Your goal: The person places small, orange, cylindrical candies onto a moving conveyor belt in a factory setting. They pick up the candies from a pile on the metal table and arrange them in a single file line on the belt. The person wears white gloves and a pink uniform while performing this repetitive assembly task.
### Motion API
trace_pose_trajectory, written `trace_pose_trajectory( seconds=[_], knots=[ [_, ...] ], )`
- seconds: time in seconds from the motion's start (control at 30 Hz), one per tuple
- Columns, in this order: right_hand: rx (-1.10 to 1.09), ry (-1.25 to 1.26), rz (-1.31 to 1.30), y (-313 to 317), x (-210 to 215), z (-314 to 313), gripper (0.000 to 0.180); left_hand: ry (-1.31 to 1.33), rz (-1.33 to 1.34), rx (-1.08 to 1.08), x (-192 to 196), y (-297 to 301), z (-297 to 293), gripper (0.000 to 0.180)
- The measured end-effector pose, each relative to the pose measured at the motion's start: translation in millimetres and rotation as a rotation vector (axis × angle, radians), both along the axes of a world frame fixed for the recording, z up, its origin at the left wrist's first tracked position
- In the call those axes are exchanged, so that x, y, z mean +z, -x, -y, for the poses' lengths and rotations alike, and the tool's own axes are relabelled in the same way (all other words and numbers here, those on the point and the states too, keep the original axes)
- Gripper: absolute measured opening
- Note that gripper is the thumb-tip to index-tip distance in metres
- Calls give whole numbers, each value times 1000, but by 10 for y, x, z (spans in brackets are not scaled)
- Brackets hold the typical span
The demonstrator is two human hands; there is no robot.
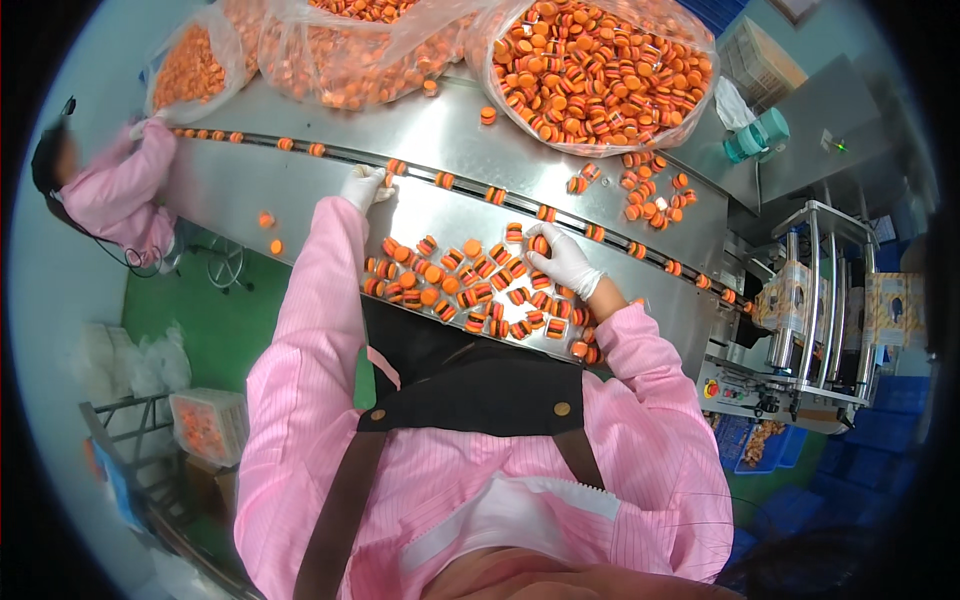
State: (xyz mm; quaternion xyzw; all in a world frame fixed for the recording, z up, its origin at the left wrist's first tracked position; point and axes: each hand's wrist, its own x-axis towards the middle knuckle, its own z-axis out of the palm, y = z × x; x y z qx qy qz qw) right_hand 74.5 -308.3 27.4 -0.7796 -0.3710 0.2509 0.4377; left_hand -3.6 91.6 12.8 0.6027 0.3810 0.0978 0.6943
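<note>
My left hand [366, 188], white-gloved, is at the near edge of a narrow conveyor channel [370, 158], its fingers closed on a small orange burger-shaped candy [388, 181]. Another such candy sits in the channel just beyond the fingertips. My right hand [566, 260], also gloved, pinches a burger-shaped candy [539, 245] between thumb and fingers, above the right side of a loose pile of candies [460, 280]. These have orange tops and bottoms with dark and red layers, and look to be in clear wrap. They lie between my arms at the table's near edge.
Large clear bags of candies [600, 75] stand along the far side of the steel table [270, 180]. Loose candies [655, 190] lie beyond the channel, which runs right to a wrapping machine [820, 310]. A co-worker in pink [125, 190] sits at the far left.
</note>
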Motion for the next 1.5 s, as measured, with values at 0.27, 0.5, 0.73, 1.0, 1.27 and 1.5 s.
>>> trace_pose_trajectory(
  seconds=[0.27,0.5,0.73,1.0,1.27,1.5],
  knots=[
    [-46,-76,-108,-44,-288,68,32,-301,-242,-18,-348,-447,-320,26],
    [-57,16,-75,-67,-26,106,35,-1011,-227,-197,121,-525,617,45],
    [-216,-300,20,100,-88,-61,53,-74,-106,-877,373,-277,1866,45],
    [-134,-217,119,178,214,-204,50,114,-32,-961,353,-235,1962,37],
    [-115,-226,404,69,377,-230,42,-68,55,-695,428,-38,1770,29],
    [-372,260,678,-820,181,-11,30,19,24,-315,-13,13,871,23]
  ],
)
